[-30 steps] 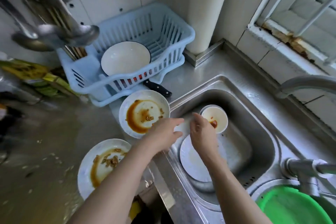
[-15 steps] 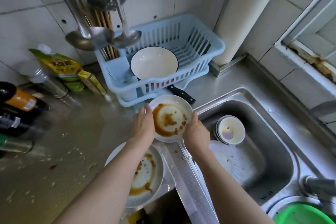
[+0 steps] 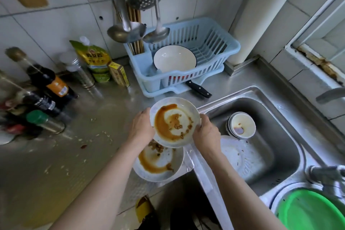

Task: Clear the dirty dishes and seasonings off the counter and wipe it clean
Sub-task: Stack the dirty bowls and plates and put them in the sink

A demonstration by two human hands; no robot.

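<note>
A sauce-smeared plate [image 3: 174, 121] is clamped at opposite rims by the left hand [image 3: 141, 127] and right hand [image 3: 206, 133], fingers closed on it, just left of the sink [image 3: 270, 157] and overlapping a second dirty plate [image 3: 158, 162]. If tilted, sauce could be spilled onto the bench [image 3: 56, 155].

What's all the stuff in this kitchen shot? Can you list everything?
held plate: one, white with brown sauce, above the counter edge
second plate: one, white, sauce-stained, on the counter below it
small bowls: a stack, white, in the sink
flat plate: one, white, sink bottom
dish rack: one, pale blue, holding a clean bowl
knife: one, black handle, by the rack
ladles: several, steel, hanging
seasoning bottles: several, mixed, left counter
basin: one, green, lower right
left hand, right hand: gripping the held plate's rim
</note>
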